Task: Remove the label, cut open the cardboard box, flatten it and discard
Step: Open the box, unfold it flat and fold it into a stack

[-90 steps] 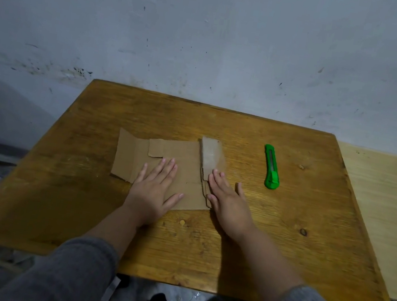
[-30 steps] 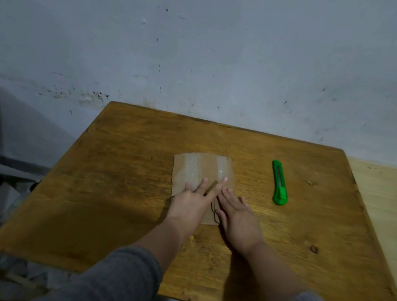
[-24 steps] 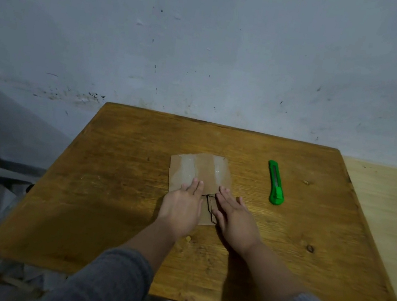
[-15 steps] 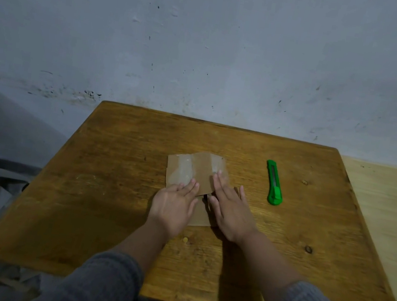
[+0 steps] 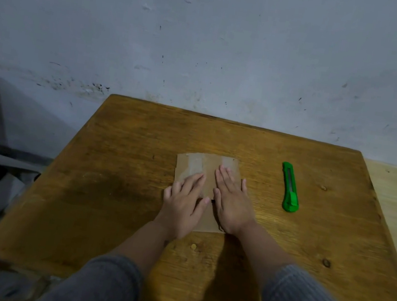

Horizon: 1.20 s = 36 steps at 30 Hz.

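The flattened brown cardboard box [image 5: 208,175], folded and streaked with clear tape, lies mid-worktop under your left hand [image 5: 184,203] and right hand [image 5: 230,204], both flat and spread with no grip on anything, the green plastic utility knife [image 5: 289,187] resting well right on the worn wooden worktop [image 5: 118,164].

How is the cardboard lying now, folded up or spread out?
Folded and flat: the cardboard is a compact rectangle on the table, both palms, left hand and right hand, flat on it.
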Tool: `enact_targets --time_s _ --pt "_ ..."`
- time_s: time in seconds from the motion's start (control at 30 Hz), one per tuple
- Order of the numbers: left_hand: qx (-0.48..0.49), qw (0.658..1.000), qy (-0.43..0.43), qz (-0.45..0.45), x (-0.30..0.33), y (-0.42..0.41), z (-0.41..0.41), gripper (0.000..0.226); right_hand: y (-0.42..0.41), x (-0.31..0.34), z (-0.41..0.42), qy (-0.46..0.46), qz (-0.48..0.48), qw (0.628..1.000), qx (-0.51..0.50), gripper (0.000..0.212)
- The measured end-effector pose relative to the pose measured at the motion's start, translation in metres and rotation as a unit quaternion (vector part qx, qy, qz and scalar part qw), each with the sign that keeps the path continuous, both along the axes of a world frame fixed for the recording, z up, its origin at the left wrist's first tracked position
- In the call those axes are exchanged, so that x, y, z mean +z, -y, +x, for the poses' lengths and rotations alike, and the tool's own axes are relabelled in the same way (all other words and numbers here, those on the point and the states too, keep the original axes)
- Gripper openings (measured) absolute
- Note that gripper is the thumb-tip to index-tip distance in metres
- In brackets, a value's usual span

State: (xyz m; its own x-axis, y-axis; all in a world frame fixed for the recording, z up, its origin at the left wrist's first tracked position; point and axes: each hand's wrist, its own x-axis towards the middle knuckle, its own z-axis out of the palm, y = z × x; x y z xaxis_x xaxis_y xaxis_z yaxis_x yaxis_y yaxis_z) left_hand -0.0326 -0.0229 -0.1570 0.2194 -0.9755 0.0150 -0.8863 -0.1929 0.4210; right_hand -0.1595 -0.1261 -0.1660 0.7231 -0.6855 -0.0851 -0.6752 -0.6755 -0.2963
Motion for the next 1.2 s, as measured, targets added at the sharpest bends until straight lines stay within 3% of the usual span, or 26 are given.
enact_targets --time_s 0.2,0.4,0.73,0.87,1.03,1.2 --pt "0.015 0.997 0.050 0.059 -0.005 0.028 0.016 0.057 -0.001 -0.001 0.000 -0.006 -0.036 0.999 0.005 0.068" --pt "0.045 0.997 0.059 -0.007 -0.025 0.029 0.008 0.058 -0.001 0.000 0.001 0.001 -0.038 0.999 0.007 0.063" --pt "0.064 0.996 0.059 0.014 -0.022 0.033 0.006 0.067 -0.002 -0.001 0.003 0.027 -0.038 0.999 -0.005 0.057" --pt "0.102 0.993 0.060 -0.017 -0.021 0.030 0.003 0.059 -0.005 0.000 0.002 0.002 -0.032 0.997 -0.071 0.053" --pt "0.225 0.974 0.033 0.015 -0.018 0.026 -0.002 0.076 -0.012 0.003 0.004 -0.016 -0.039 0.983 -0.179 0.051" --pt "0.238 0.971 -0.023 0.015 -0.010 0.027 -0.011 0.063 -0.021 0.010 0.012 0.017 0.030 0.975 -0.221 0.046"
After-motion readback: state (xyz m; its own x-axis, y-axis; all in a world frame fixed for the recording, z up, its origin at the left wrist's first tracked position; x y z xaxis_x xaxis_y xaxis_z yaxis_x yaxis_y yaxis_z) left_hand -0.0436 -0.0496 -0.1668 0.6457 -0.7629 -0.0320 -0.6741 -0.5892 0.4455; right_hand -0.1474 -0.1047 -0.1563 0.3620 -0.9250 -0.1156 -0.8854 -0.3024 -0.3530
